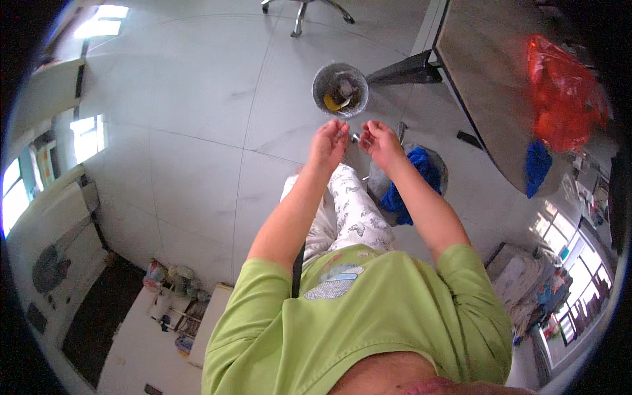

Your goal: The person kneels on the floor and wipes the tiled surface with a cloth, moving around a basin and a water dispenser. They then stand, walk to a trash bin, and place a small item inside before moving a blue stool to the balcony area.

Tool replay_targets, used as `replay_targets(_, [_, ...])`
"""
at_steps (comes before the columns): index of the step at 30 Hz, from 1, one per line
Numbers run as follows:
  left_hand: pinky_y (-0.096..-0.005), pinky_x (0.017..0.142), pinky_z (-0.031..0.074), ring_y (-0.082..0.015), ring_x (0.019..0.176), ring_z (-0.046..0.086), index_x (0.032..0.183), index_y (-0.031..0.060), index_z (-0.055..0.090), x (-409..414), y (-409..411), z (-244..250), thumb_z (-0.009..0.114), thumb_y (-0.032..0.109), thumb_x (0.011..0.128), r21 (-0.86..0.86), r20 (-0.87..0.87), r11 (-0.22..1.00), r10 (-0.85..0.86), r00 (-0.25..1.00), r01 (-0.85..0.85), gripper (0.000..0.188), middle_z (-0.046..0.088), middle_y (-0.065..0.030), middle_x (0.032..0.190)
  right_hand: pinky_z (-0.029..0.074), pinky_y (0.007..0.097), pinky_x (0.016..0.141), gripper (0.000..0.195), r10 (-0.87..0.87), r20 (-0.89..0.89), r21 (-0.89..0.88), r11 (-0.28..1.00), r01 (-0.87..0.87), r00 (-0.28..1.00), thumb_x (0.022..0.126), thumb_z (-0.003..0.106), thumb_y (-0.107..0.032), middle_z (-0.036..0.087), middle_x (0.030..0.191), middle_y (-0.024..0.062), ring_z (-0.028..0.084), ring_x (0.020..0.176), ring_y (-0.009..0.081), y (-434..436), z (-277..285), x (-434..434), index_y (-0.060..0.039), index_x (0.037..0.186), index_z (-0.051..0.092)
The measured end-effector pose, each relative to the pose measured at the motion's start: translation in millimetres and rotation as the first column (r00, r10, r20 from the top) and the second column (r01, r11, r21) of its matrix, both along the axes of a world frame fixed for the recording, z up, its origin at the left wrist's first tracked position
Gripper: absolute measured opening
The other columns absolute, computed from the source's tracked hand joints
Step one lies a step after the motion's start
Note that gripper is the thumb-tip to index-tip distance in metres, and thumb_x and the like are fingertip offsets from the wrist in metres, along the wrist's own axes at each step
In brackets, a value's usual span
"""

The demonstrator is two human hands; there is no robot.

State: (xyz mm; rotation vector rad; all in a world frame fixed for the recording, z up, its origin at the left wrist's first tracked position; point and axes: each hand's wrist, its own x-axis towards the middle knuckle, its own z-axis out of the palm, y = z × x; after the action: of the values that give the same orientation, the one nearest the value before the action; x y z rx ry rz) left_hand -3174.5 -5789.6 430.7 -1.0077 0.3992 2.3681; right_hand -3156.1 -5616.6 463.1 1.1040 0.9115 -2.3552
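My left hand [329,145] and my right hand [381,143] are raised side by side in front of my legs, a small gap between them. The fingers of both are bent and partly apart, and I see nothing held in either. Just beyond them on the floor stands a round waste bin [316,85] with a clear liner, holding something yellow and other scraps. Below my right forearm, a blue cloth [425,168] lies over a round grey seat or container [379,180].
At the right is a brown table [486,74] with a dark edge, a red plastic bag [563,98] and a blue cloth [537,165]. A wheeled chair base [297,24] stands at the top. A white cabinet [136,345] bearing small items is at lower left.
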Motion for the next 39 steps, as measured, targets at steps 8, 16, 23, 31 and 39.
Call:
replay_targets(8, [-0.0403,0.094,0.048,-0.0313,0.103,0.055,0.116,-0.0010,0.047,-84.6,26.7,-109.8,0.043,0.026,0.100,-0.191,0.241,0.970,-0.103,0.965,0.151,0.031,0.056,-0.0180,0.111,0.051,0.0281,0.073,0.010,0.175,-0.101,0.397,0.910,-0.121,0.979,0.095,0.054,-0.012,0.063,0.098,0.0040,0.060,0.084,0.0128,-22.0,-81.3,-47.5,-0.0074,0.102,0.059])
replay_targets(16, [-0.0559,0.095,0.041,-0.0306,0.105,0.055,0.114,0.0074,0.050,-114.8,57.0,-229.9,0.039,0.039,0.101,-0.148,0.341,0.892,-0.360,0.868,0.428,0.037,0.058,-0.0123,0.113,0.050,0.0283,0.076,0.018,0.603,-0.031,0.879,0.396,-0.265,0.797,0.092,0.055,-0.012,0.066,0.098,0.0029,0.063,0.083,0.0134,-1.6,-302.7,-58.4,-0.0044,0.107,0.062])
replay_targets(23, [-0.0525,0.093,0.042,-0.0269,0.102,0.056,0.120,0.0074,0.051,-118.2,57.2,-255.0,0.046,0.034,0.099,-0.302,0.304,0.783,-0.461,0.833,0.544,0.034,0.058,-0.0087,0.110,0.052,0.0313,0.073,0.026,0.217,0.135,0.827,0.513,-0.231,0.967,0.078,0.071,-0.012,0.068,0.093,0.0108,0.066,0.078,0.0193,14.7,-334.0,-74.2,-0.0035,0.101,0.063])
replay_targets(31, [-0.0490,0.088,0.044,-0.0272,0.104,0.055,0.127,0.0116,0.047,-102.3,59.1,-288.0,0.042,0.038,0.100,-0.323,0.219,0.817,-0.426,0.878,0.477,0.038,0.056,-0.0077,0.113,0.049,0.0325,0.076,0.029,0.053,0.184,0.616,0.772,-0.157,0.981,0.086,0.062,-0.011,0.064,0.114,0.0117,0.061,0.091,0.0201,-9.4,-313.8,-80.2,-0.0079,0.115,0.059])
replay_targets(39, [-0.0524,0.098,0.036,-0.0305,0.113,0.049,0.122,0.0103,0.047,-110.0,42.4,-275.7,0.022,0.065,0.094,-0.013,0.234,0.974,-0.215,0.948,0.224,0.067,0.055,-0.0090,0.120,0.048,0.0401,0.087,0.036,0.561,-0.252,0.863,0.499,-0.080,0.789,0.093,0.053,-0.027,0.062,0.119,0.0155,0.061,0.103,0.0332,-38.8,-249.9,-76.8,-0.0122,0.126,0.055])
